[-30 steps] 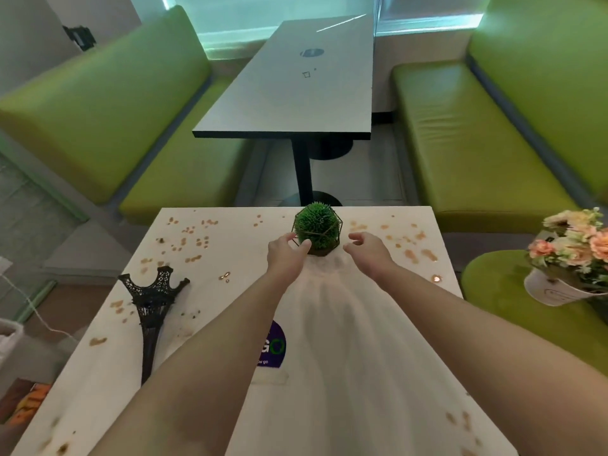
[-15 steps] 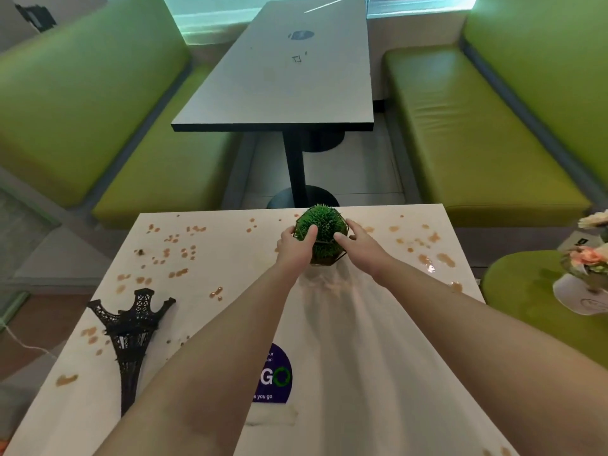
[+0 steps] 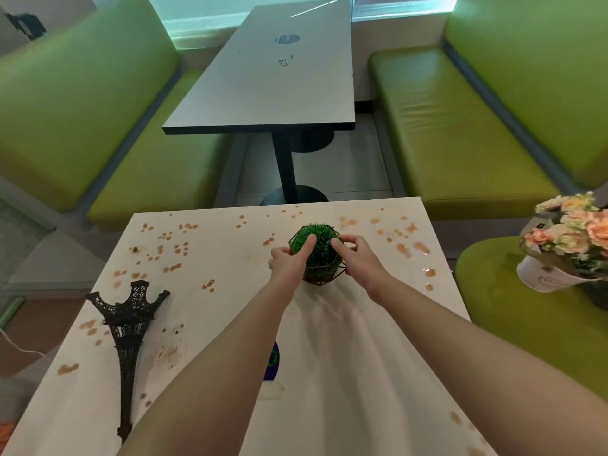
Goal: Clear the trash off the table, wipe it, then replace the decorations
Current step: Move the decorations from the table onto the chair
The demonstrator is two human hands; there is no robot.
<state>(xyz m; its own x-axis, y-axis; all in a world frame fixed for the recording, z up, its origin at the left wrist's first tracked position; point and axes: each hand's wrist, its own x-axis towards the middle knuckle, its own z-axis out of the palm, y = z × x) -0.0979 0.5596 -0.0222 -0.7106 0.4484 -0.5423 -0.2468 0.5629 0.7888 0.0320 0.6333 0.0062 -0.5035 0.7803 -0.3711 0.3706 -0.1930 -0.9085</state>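
Cool teal daylight enters from the window [image 3: 250,18] ahead of me and glares off the far table [image 3: 279,80]. My forearms cast soft, pale shadows on the white table [image 3: 230,258]. Wide-angle distortion bends the frame edges; focus stays mostly sharp.

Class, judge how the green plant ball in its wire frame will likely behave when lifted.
The plant ball looks light: mostly plastic tufts. Its thin wire frame may flex, so both the left hand and right hand steady it. The faceted base probably resists rolling.
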